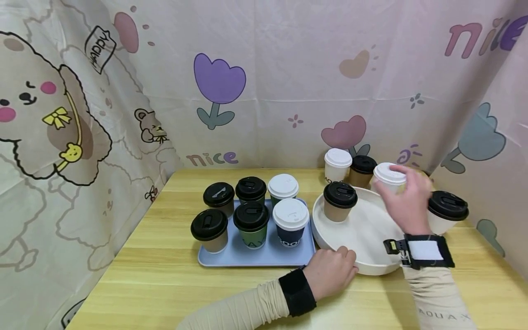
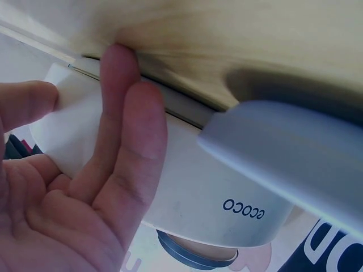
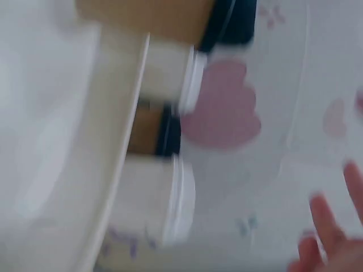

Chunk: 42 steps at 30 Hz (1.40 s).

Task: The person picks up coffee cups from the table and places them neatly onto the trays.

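A round white tray stands at the right, holding one brown paper cup with a black lid. My left hand rests at its front wall, its fingers lying loosely along the outside in the left wrist view. My right hand is raised over the tray's far right side, thumb and fingers spread, nothing between them. From the head it overlaps a white-lidded cup behind the tray. In the blurred right wrist view those fingers stand apart from the cups.
Left of the round tray lies a blue rectangular tray bearing several lidded cups, some black-lidded, some white-lidded. Another white-lidded cup and a brown black-lidded cup stand behind the round tray. A black-lidded white cup stands at right. Printed cloth hangs behind.
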Each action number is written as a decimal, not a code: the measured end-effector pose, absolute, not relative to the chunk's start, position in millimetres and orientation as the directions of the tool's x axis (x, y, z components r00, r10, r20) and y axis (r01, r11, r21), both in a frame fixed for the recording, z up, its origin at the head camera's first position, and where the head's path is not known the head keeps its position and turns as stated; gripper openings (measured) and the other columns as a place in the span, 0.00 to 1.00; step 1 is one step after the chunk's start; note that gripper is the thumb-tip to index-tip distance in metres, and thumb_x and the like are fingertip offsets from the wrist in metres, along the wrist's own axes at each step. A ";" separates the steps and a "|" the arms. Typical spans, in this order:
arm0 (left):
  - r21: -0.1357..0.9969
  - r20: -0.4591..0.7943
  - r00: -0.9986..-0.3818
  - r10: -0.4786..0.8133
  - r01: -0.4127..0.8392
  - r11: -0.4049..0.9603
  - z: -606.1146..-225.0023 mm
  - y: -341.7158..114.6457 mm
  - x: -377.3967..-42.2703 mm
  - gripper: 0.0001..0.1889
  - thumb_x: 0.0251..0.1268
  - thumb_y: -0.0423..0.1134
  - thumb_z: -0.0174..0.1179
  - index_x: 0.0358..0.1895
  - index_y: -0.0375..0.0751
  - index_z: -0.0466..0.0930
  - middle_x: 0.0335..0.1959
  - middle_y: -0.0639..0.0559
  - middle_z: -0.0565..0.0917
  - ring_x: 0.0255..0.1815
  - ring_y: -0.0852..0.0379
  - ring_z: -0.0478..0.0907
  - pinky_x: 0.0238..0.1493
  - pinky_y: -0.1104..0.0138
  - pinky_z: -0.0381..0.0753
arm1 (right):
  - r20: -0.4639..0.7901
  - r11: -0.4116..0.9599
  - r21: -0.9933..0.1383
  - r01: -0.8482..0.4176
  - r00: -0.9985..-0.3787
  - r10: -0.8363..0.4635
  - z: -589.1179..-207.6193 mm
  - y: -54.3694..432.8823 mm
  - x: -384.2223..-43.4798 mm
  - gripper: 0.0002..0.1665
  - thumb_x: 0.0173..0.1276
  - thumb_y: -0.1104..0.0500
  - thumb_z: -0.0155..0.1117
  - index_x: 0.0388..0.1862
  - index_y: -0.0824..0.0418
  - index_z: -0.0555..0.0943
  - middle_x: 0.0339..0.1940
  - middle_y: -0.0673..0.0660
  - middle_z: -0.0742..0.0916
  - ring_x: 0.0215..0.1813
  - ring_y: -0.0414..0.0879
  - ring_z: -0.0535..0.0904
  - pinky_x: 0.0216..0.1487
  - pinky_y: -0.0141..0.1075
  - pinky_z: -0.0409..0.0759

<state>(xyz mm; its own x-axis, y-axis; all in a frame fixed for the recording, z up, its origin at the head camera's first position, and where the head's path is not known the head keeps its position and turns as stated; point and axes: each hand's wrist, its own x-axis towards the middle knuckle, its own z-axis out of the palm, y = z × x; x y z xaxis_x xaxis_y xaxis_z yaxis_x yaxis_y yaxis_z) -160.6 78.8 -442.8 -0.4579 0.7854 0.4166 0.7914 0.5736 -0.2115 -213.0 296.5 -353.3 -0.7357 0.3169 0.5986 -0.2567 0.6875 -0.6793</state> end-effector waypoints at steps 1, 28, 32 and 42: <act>-0.209 0.414 -0.458 0.786 0.793 0.572 -442.5 78.3 -160.5 0.12 0.76 0.51 0.57 0.33 0.51 0.77 0.24 0.61 0.74 0.17 0.66 0.73 0.15 0.72 0.66 | 0.628 0.702 -0.675 -0.228 -0.676 0.385 -353.0 301.2 -210.2 0.32 0.64 0.55 0.74 0.64 0.66 0.78 0.65 0.69 0.78 0.73 0.64 0.58 0.71 0.55 0.46; -0.190 0.424 -0.454 0.784 0.801 0.567 -441.6 78.0 -160.3 0.12 0.76 0.50 0.58 0.33 0.51 0.77 0.24 0.61 0.73 0.16 0.67 0.71 0.15 0.73 0.65 | 0.105 0.552 -0.748 0.367 -0.757 0.645 -373.0 383.9 -186.5 0.59 0.69 0.35 0.64 0.85 0.64 0.50 0.78 0.84 0.44 0.77 0.75 0.31 0.67 0.72 0.35; -0.194 0.431 -0.447 0.784 0.802 0.565 -443.3 78.0 -160.4 0.12 0.76 0.50 0.58 0.33 0.51 0.76 0.23 0.61 0.73 0.16 0.67 0.71 0.15 0.73 0.64 | 0.075 0.536 -0.757 0.375 -0.764 0.641 -377.4 384.2 -185.9 0.59 0.69 0.35 0.64 0.84 0.64 0.51 0.78 0.84 0.46 0.76 0.76 0.35 0.67 0.72 0.39; -0.189 0.412 -0.452 0.791 0.807 0.559 -443.3 78.6 -160.8 0.12 0.77 0.50 0.57 0.34 0.51 0.77 0.24 0.61 0.74 0.16 0.67 0.70 0.15 0.73 0.65 | 0.042 0.440 -0.819 0.368 -0.728 0.685 -387.5 384.9 -184.6 0.57 0.68 0.39 0.67 0.86 0.55 0.50 0.82 0.74 0.46 0.77 0.70 0.40 0.69 0.71 0.53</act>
<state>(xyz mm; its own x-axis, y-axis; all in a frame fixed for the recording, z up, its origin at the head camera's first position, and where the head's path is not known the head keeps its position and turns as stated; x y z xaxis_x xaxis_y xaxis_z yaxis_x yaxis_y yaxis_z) -160.8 78.6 -443.3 -0.4517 0.7915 0.4117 0.8072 0.5592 -0.1893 -184.6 384.9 -387.5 -0.7276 0.6847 0.0415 0.3677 0.4404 -0.8190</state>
